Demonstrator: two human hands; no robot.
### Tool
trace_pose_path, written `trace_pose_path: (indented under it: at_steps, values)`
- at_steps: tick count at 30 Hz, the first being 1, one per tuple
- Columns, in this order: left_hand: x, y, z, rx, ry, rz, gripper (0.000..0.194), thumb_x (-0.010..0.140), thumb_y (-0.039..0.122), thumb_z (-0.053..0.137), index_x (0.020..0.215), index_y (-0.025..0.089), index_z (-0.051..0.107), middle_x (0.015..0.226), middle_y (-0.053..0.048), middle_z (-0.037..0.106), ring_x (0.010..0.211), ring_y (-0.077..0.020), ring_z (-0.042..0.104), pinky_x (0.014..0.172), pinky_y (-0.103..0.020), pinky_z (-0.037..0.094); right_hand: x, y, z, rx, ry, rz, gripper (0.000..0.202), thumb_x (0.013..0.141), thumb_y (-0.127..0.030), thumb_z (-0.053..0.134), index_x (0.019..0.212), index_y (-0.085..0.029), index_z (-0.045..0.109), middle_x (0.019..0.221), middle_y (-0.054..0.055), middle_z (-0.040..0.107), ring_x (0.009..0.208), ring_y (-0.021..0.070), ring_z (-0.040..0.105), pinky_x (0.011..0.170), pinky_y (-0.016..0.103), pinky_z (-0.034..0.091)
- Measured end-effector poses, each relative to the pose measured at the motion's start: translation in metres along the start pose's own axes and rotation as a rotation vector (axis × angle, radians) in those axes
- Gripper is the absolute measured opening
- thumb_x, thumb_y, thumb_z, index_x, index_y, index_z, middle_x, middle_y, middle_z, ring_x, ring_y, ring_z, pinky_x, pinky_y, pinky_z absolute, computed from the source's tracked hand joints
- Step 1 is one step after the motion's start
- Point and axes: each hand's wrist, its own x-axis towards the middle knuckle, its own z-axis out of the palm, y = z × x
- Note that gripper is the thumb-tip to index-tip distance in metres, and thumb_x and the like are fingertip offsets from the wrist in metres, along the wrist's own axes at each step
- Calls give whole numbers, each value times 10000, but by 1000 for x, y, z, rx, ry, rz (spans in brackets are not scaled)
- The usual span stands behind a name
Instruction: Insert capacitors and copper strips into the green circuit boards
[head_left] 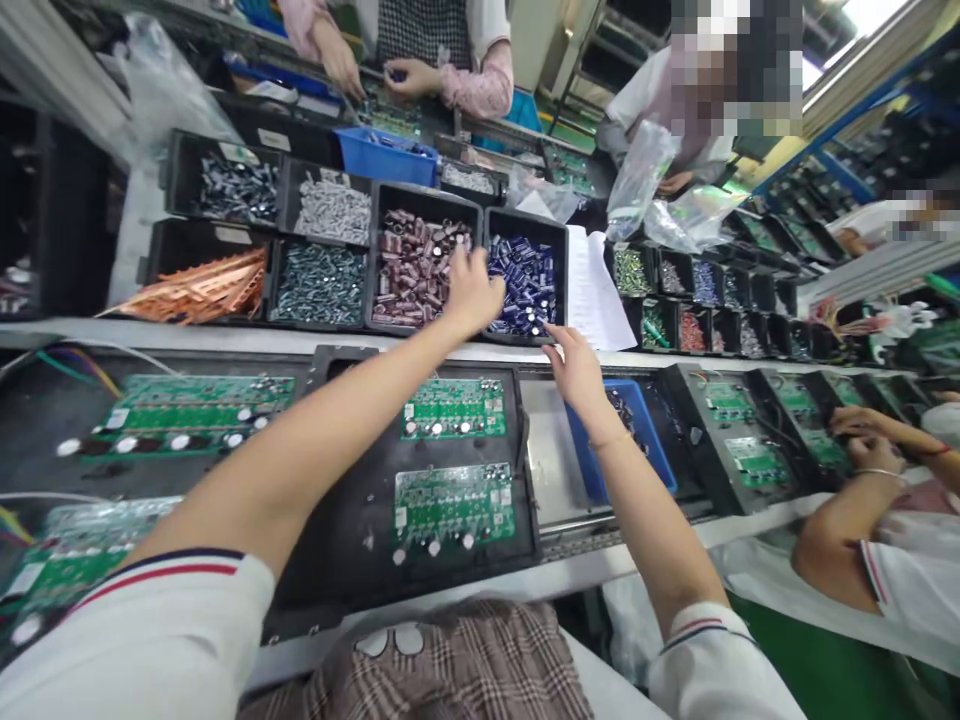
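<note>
My left hand point(475, 290) reaches over the right side of a black bin of brown cylindrical capacitors point(412, 265). Its fingers are bent and spread, with the tips among or just above the parts. At the front right corner of the neighbouring bin is my right hand point(577, 372), its index finger and thumb apart. The fingertips are close to several blue capacitors point(523, 280) whose pale ends face up. Below my arms, green circuit boards point(454, 505) lie in a black tray point(330, 560), some carrying upright capacitors with white tops.
Black bins hold orange strips point(202, 288), dark small parts point(319, 283) and grey parts point(334, 208). A blue box point(596, 470) sits under my right forearm. Paper sheets point(596, 290) lie beside the bins. Co-workers' hands point(874, 440) work at the right, others point(412, 78) opposite.
</note>
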Motion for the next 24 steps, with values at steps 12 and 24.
trace_pose_path:
  at_steps: [12, 24]
  values:
    - [27, 2, 103, 428, -219, 72, 522, 960, 509, 332, 1433, 312, 431, 1512, -130, 279, 1281, -405, 360, 1008, -562, 299, 44, 60, 36, 226, 19, 116, 117, 821, -188, 620, 893, -167, 709, 967, 68, 667, 760, 160, 647, 785, 327, 544]
    - [53, 7, 78, 327, -328, 403, 373, 909, 158, 409, 1237, 129, 584, 1265, -221, 488, 1090, -349, 541, 934, -472, 359, -66, -39, 1, 279, -304, -187, 206, 950, -202, 490, 1087, -220, 643, 1059, 39, 702, 992, 153, 642, 888, 311, 507]
